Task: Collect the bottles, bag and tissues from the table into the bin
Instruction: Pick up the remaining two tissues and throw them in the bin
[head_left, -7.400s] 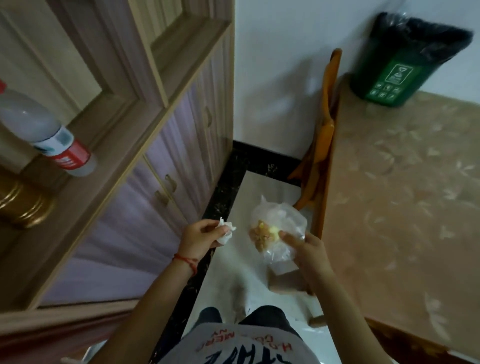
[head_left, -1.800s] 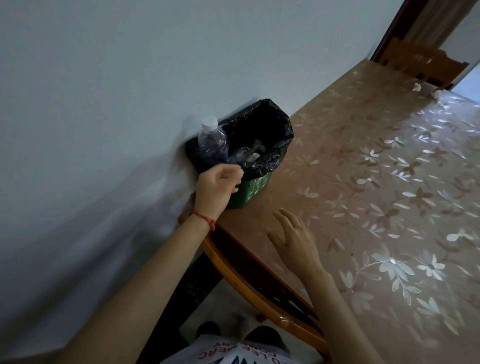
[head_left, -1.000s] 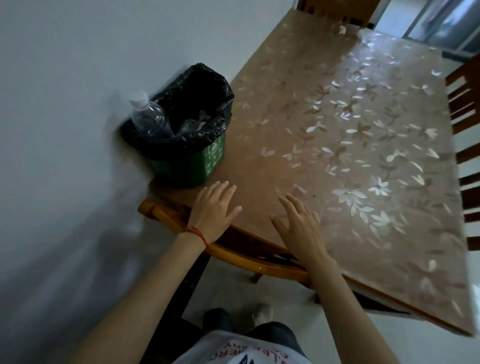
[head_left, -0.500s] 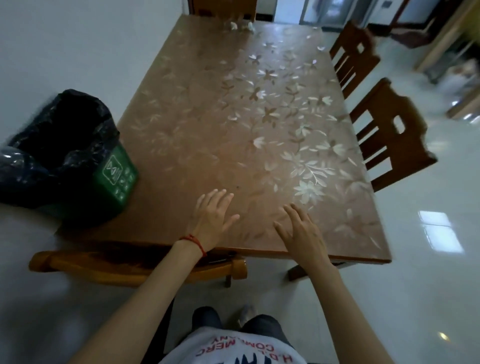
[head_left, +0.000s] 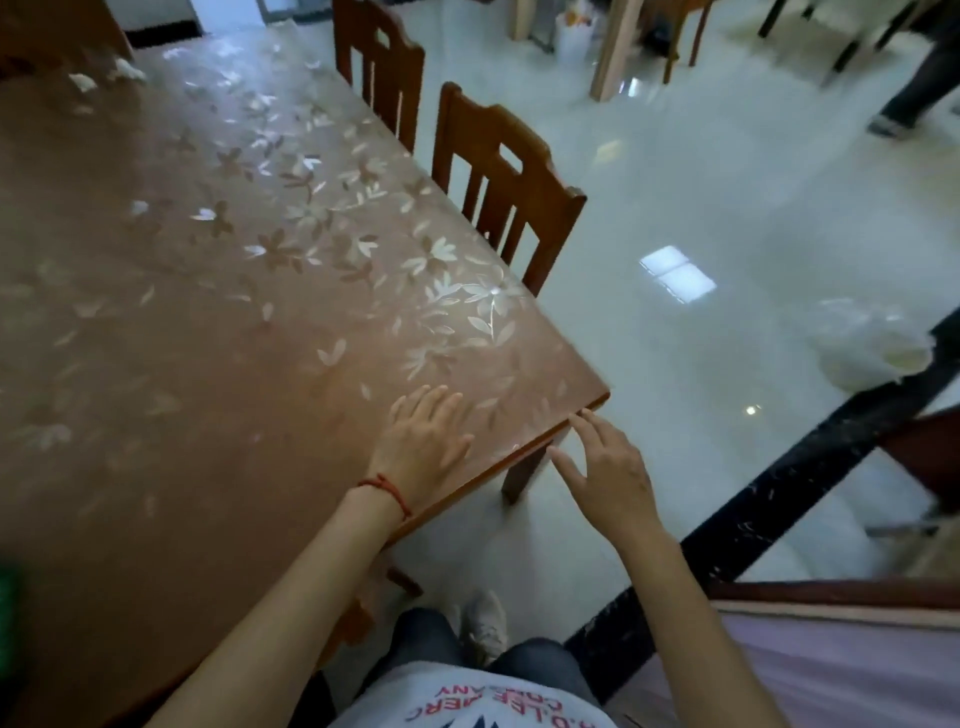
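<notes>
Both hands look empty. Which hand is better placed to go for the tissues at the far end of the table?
Left, probably. The left hand lies open over the table, on the side the crumpled tissues are on. The right hand is open past the table's corner, over the floor. Both are far from them.

Colours I log: table (head_left: 156, 364) brown with a pale white flower-and-leaf pattern; tissues (head_left: 83, 82) white; chairs (head_left: 498, 192) reddish-brown wood; floor (head_left: 727, 208) glossy pale grey-white with a black strip (head_left: 779, 488); wrist cord (head_left: 389, 491) red on my left hand (head_left: 423, 447); shirt (head_left: 467, 706) white, red lettering.
</notes>
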